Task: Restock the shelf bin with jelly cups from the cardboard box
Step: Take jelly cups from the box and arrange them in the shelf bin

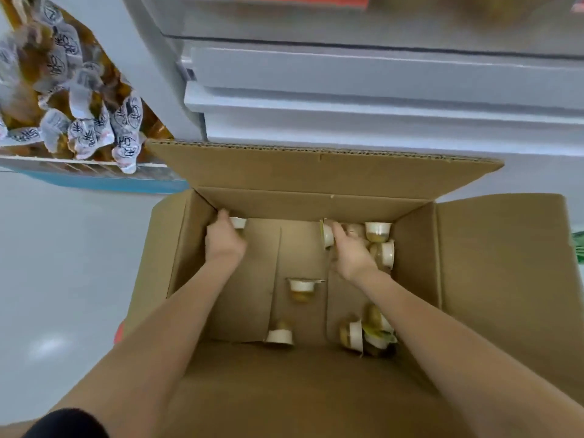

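Note:
An open cardboard box (pixel 493 263) stands on the floor below me, with several jelly cups scattered on its bottom. My left hand (pixel 224 240) is down in the far left corner, fingers closed around a white jelly cup (pixel 238 222). My right hand (pixel 350 251) reaches into the far right corner and grips a jelly cup (pixel 328 236) lying on its side. More cups lie beside it (pixel 377 232), in the middle (pixel 301 287) and near the front (pixel 279 336). The shelf bin (pixel 94 181) at upper left holds many wrapped packets.
Grey shelf ledges (pixel 347 102) rise behind the box. The box's far flap (pixel 316 169) leans against them and its right flap lies open. Pale floor (pixel 63 263) spreads to the left. A cluster of cups (pixel 366 335) sits at the box's front right.

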`<state>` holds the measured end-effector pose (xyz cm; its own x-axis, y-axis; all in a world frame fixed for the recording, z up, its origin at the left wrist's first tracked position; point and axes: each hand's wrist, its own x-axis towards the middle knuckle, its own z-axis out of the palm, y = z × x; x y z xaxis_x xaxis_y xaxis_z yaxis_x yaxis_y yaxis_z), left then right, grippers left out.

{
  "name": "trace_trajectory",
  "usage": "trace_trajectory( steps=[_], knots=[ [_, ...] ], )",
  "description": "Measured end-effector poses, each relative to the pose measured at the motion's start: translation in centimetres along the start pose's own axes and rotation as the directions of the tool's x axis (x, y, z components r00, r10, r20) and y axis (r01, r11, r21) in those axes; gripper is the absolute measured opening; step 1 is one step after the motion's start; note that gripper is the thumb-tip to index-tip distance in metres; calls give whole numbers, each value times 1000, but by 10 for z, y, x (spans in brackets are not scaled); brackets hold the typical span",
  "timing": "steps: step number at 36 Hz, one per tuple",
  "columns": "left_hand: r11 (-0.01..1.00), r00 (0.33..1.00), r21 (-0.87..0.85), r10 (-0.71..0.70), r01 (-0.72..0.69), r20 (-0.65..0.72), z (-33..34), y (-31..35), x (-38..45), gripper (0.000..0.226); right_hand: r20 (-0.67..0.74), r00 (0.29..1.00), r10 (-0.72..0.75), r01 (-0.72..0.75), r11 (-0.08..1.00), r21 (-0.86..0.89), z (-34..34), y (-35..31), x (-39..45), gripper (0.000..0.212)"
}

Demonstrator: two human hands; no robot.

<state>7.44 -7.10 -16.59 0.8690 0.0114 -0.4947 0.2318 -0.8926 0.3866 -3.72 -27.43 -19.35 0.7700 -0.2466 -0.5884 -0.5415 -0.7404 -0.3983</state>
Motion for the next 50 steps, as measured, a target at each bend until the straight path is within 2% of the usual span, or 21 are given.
trace_trajectory(
  steps=[2, 4, 6, 9, 12, 14, 16, 18, 21, 23, 24, 27, 30, 33, 38, 42, 46, 50],
  knots=[
    [997, 998, 74, 2, 2, -55, 10, 5, 1, 51, -61, 998, 1, 0, 1000, 18, 5, 0, 6, 75],
    [989, 998, 148, 5, 4, -66, 18, 8, 1, 59, -146, 989, -3, 6, 1000, 24, 6, -1, 8, 60],
    [989, 996, 148, 24, -10, -88, 22, 7, 4, 61, -179, 984, -3, 14, 998, 64, 6, -3, 9, 53],
    [997, 995, 63, 44, -38, -94, 25, -1, 6, 61, -183, 983, 10, 24, 983, 181, 5, -3, 4, 47],
    [992, 991, -78, 91, -98, -94, 19, -5, 2, 49, -185, 983, -2, 63, 944, 323, 5, -2, -6, 48],
    [981, 984, -96, 160, -168, -84, 8, -3, -7, 42, -193, 981, -33, 103, 927, 361, 2, -3, -14, 49],
    [961, 969, -119, 246, -249, -38, -8, 5, -18, 43, -203, 977, -61, 134, 919, 370, -6, -7, -25, 49],
    [934, 942, -174, 328, -312, 69, -28, 19, -32, 46, -215, 971, -100, 176, 912, 371, -19, -15, -36, 50],
    [905, 888, -248, 401, -345, 227, -65, 46, -62, 65, -254, 944, -212, 281, 919, 276, -53, -35, -58, 50],
    [902, 875, -299, 395, -312, 279, -91, 65, -88, 79, -257, 917, -304, 360, 909, 209, -84, -51, -78, 52],
    [897, 878, -332, 388, -291, 281, -105, 72, -103, 78, -250, 900, -358, 407, 895, 183, -101, -60, -91, 51],
    [840, 864, -505, 392, -197, 316, -146, 87, -152, 64, -243, 846, -474, 513, 848, 133, -151, -85, -133, 51],
    [773, 803, -608, 473, -181, 363, -180, 95, -200, 54, -264, 803, -535, 581, 802, 142, -187, -105, -172, 51],
    [643, 752, -759, 548, -99, 367, -202, 101, -236, 34, -225, 782, -582, 623, 750, 225, -209, -115, -205, 49],
    [483, 760, -873, 545, 60, 354, -206, 106, -263, 28, -242, 742, -625, 650, 584, 486, -218, -112, -244, 49],
    [384, 745, -912, 564, 146, 357, -205, 112, -269, 32, -240, 739, -629, 643, 551, 533, -219, -113, -256, 49],
    [396, 714, -913, 611, 99, 343, -206, 116, -267, 37, -265, 736, -623, 652, 547, 525, -222, -116, -256, 66],
    [402, 730, -912, 599, 83, 330, -207, 121, -261, 39, -289, 724, -626, 669, 537, 514, -222, -119, -254, 63]
  ],
)
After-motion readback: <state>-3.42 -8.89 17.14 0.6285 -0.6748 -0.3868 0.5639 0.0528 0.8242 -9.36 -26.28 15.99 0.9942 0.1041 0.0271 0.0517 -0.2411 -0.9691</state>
